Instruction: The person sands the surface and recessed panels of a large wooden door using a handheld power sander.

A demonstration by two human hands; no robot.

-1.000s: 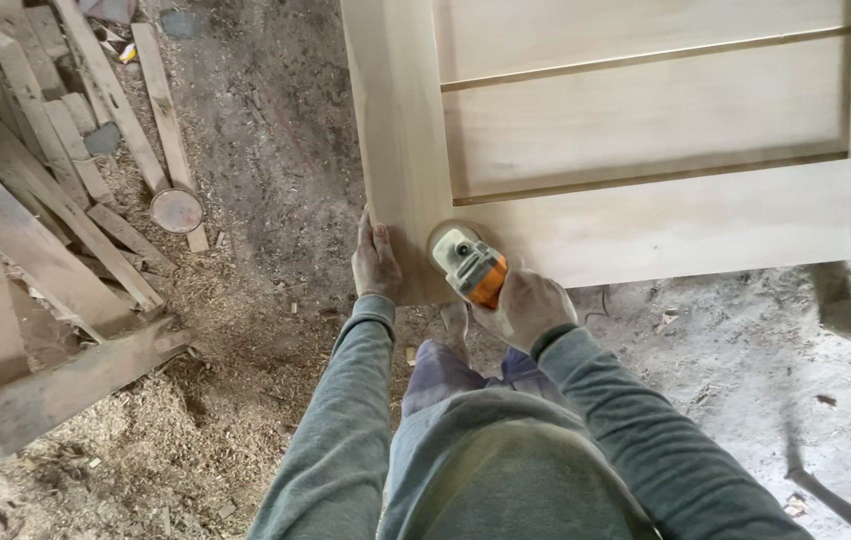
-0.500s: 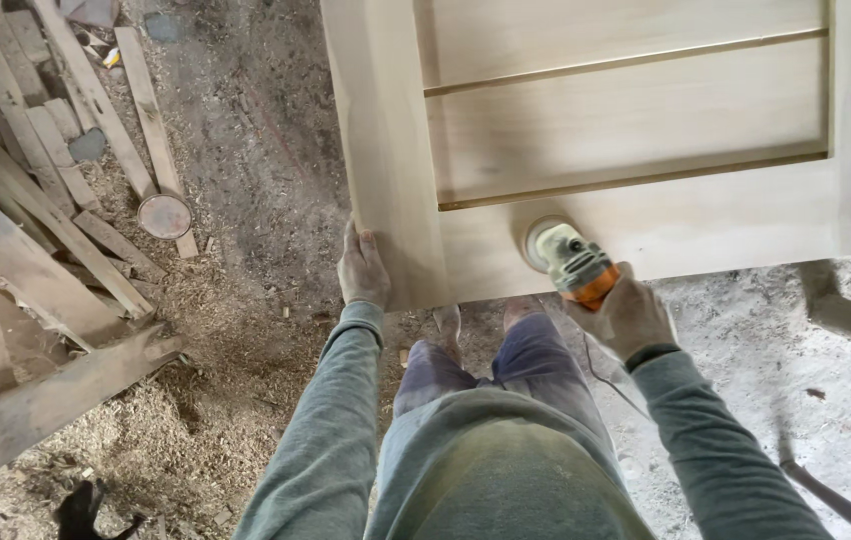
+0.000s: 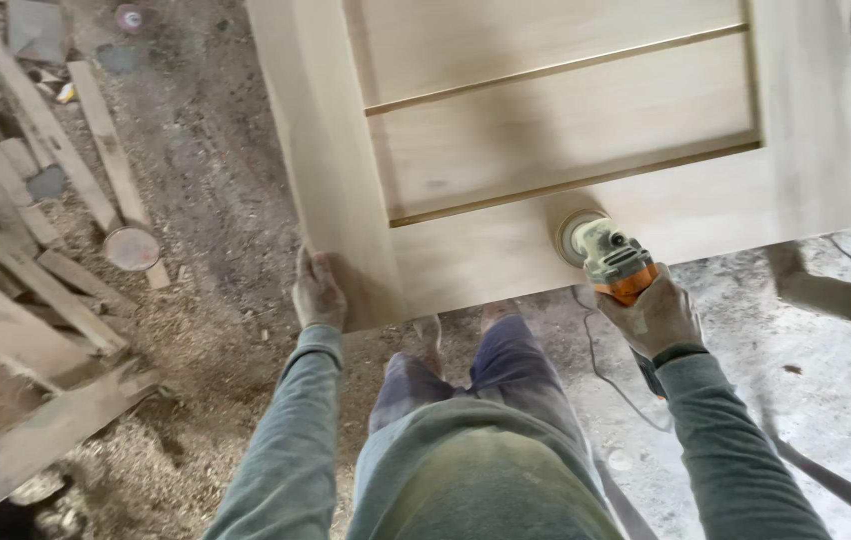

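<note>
The pale, unfinished wooden panelled door [image 3: 566,150] lies flat and raised above the dusty floor, its near corner toward the person. An orange-and-grey handheld power sander with a round pad [image 3: 606,255] is set on the door's bottom rail, just below the lower recessed panel, with the pad flat on the wood. The right hand [image 3: 658,318] is wrapped closed round the sander's orange body. The left hand [image 3: 319,292] is clamped over the door's near left corner, fingers on the edge.

For a good pass, the pad is best kept level and moved along the rail without dwelling, clear of the groove above it. The black power cord [image 3: 596,360] hanging below should be kept off the work. Sawdust-strewn ground [image 3: 216,250] and loose timber offcuts [image 3: 36,150] lie to the left.
</note>
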